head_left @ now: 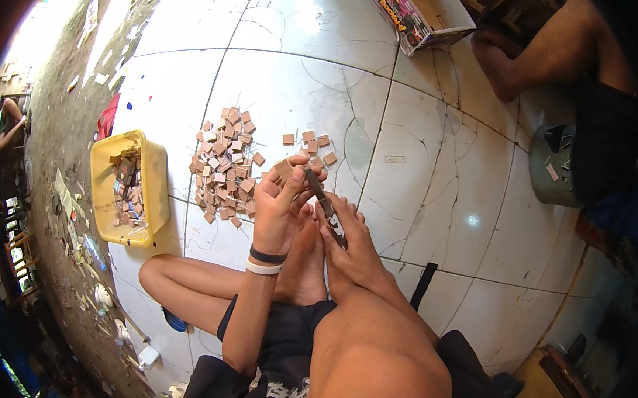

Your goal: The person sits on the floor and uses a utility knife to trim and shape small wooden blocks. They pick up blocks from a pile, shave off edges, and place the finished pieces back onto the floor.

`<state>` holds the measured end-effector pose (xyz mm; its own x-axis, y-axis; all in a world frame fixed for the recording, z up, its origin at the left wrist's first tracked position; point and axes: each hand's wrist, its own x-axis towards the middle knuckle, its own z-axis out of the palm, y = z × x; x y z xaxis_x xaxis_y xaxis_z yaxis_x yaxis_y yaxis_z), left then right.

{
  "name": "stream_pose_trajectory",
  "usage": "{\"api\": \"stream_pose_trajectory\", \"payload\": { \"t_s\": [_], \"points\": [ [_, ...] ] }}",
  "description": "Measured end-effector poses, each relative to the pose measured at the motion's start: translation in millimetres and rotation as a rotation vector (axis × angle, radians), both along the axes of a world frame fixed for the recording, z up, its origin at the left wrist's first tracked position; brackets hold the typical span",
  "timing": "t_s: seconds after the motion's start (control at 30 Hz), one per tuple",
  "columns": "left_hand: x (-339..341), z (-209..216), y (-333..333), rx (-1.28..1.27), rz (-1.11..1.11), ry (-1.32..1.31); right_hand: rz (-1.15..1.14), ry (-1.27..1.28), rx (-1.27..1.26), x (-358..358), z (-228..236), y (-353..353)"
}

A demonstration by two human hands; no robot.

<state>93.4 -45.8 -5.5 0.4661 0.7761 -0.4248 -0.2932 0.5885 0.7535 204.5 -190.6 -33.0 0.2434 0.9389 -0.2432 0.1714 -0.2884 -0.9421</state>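
Observation:
My left hand (pixel 276 200) pinches a small brown square piece (pixel 284 168) between thumb and fingers, above my bare feet. Closed round a dark, narrow bar-shaped tool (pixel 319 190), my right hand (pixel 350 234) is just to the right of the left one. The tool's upper end reaches the left hand's fingers, close beside the piece; whether they touch I cannot tell. Left of my hands lies a large heap of similar brown squares (pixel 221 166), with thin pale pins sticking out. A smaller scatter of brown squares (pixel 308 136) lies just beyond the hands.
A yellow tub (pixel 155 195) holding brown pieces and dark items stands at the left. An open cardboard box (pixel 420 25) lies at the far right. Another person's leg (pixel 543 56) and a green bucket (pixel 550 171) are on the right. Cracked white tiles (pixel 438 185) cover the floor.

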Motion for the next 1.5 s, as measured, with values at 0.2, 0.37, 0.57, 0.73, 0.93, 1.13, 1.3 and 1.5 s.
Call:
{"api": "stream_pose_trajectory", "payload": {
  "t_s": [0.2,0.37,0.57,0.73,0.93,1.13,1.3,1.5],
  "points": [
    [-8,-16,3,-0.069,-0.088,-0.063,0.082,-0.069,0.050,1,-12,-9],
    [-25,-28,-3,-0.222,-0.127,-0.273,0.273,0.534,-0.069,35,-14,-18],
    [-20,-31,4,-0.180,-0.085,-0.203,0.337,0.986,-0.138,41,-20,-1],
    [-20,-21,5,-0.144,-0.034,-0.155,0.258,0.982,-0.150,41,-23,-3],
    [-18,-32,19,-0.054,-0.028,-0.019,0.223,0.567,-0.138,50,-19,-5],
    [-12,-25,15,0.135,-0.053,0.088,0.033,0.771,-0.375,65,10,-6],
    [1,-19,5,0.274,-0.134,0.128,0.046,0.804,-0.372,62,26,-11],
    [1,-17,4,0.309,-0.208,0.220,0.055,0.852,-0.335,61,26,-13]
  ]
}}
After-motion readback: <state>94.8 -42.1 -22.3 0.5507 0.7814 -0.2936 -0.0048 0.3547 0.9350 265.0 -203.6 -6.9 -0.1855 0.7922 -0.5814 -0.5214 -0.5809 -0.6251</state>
